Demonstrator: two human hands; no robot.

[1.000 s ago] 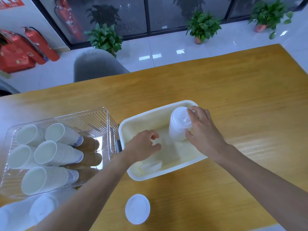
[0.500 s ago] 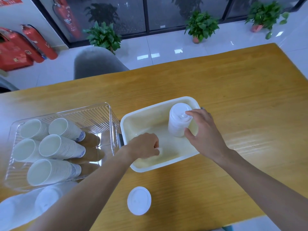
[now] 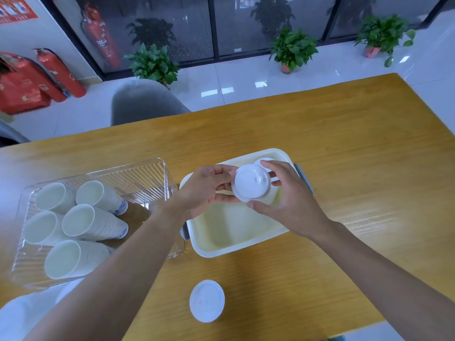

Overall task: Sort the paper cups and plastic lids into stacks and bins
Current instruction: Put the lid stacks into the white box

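Table (image 3: 344, 148) of yellow wood is carrying everything, and is the widest thing here; on its left part a clear ribbed bin (image 3: 138, 175) is holding five nested stacks of paper cups (image 3: 94, 223) lying on their sides with mouths toward the camera; just beside it, to the right, a cream bin (image 3: 236, 249) with white rim is sitting, mostly bare inside, with what looks like a stack of lids (image 3: 264, 162) standing at its far end, largely hidden.

Above that cream bin both hands are meeting round one white plastic lid (image 3: 251, 183); the left hand (image 3: 209, 190) is pinching its left edge between thumb and fingers, and the right hand (image 3: 290, 205) is curving round its right side, thumb under the near rim and fingers over the far rim; both are holding it, neither is spread wide.

Nearer the camera a second loose lid (image 3: 207, 301) is lying flat on the table, well apart from the bins.

Judging by its thin look, such a lid is probably very light, springy and smooth, so it is likely to buckle or slip if squeezed across the dome; taking it by the stiffer rim, at opposite points, seems the safer hold, with gentle pressure when seating it on the stack.
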